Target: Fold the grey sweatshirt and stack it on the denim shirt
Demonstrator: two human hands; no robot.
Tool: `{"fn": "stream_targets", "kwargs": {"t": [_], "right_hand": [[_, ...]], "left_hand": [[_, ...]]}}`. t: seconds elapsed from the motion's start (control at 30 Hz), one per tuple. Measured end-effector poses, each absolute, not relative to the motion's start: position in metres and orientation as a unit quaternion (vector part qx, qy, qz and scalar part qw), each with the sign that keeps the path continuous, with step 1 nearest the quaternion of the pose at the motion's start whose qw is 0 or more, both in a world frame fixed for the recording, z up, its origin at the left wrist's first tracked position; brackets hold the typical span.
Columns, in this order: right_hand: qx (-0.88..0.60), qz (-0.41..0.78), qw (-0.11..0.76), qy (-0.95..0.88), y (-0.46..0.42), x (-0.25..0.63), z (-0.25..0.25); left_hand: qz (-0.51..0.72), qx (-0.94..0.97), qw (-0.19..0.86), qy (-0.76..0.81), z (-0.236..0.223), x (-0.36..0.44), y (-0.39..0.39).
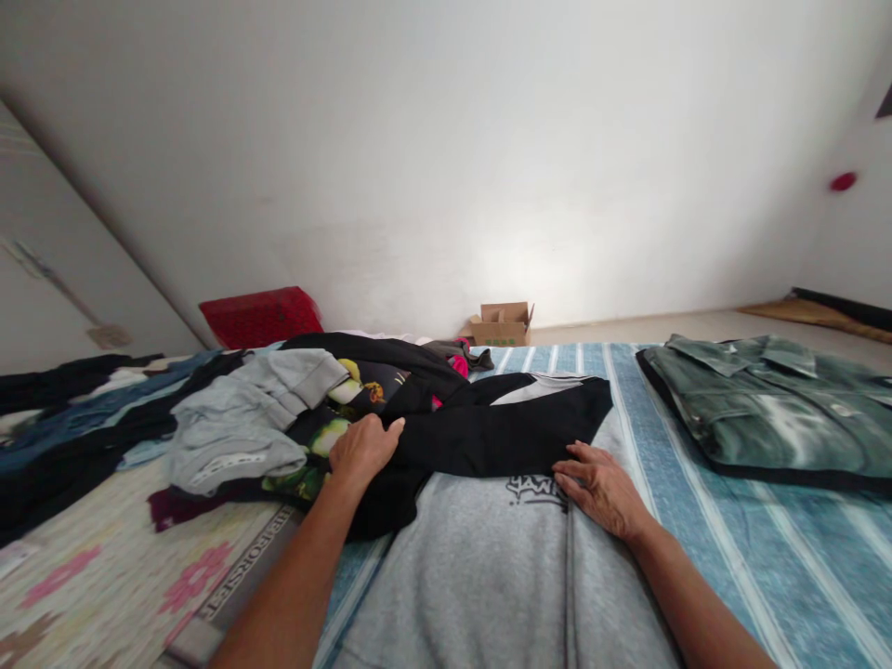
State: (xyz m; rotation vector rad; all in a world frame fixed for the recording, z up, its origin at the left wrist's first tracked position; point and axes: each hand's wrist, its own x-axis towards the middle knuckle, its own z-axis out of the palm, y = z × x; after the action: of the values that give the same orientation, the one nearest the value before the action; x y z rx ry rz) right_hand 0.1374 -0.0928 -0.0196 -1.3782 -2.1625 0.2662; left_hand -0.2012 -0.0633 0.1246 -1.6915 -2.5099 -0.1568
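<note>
A grey garment [480,567] with dark lettering lies spread on the blue striped bedding in front of me, and a black sleeve [480,441] is laid across its upper part. At the sleeve's left part, my left hand [366,451] is closed on the black cloth. My right hand [603,488] rests on the grey cloth by the sleeve's right lower corner, fingers stretched out and palm down. Left of my left hand lies a crumpled light grey garment [241,418] on top of dark printed clothing [321,437].
Folded green denim clothing [773,409] lies on the right of the striped bedding [717,520]. More clothes [98,409] are heaped at the far left. A red crate [261,316] and an open cardboard box [502,325] stand near the wall.
</note>
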Motion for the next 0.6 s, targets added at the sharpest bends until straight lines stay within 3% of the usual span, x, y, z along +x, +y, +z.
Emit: {"fn": "stream_targets", "kwargs": {"t": [0.23,0.33,0.6], "right_hand": [[-0.51,0.104,0.272,-0.809,-0.093,0.138,-0.019],[-0.511,0.11,0.278,-0.806,-0.093,0.138,-0.017],[-0.517,0.114,0.274,-0.803,-0.094,0.137,-0.013]], "left_hand": [[-0.285,-0.5,-0.171,-0.8,0.112,-0.218,-0.056],[-0.332,-0.463,-0.255,-0.782,0.116,-0.216,-0.061],[-0.374,-0.473,-0.289,-0.743,0.12,-0.217,-0.062]]}}
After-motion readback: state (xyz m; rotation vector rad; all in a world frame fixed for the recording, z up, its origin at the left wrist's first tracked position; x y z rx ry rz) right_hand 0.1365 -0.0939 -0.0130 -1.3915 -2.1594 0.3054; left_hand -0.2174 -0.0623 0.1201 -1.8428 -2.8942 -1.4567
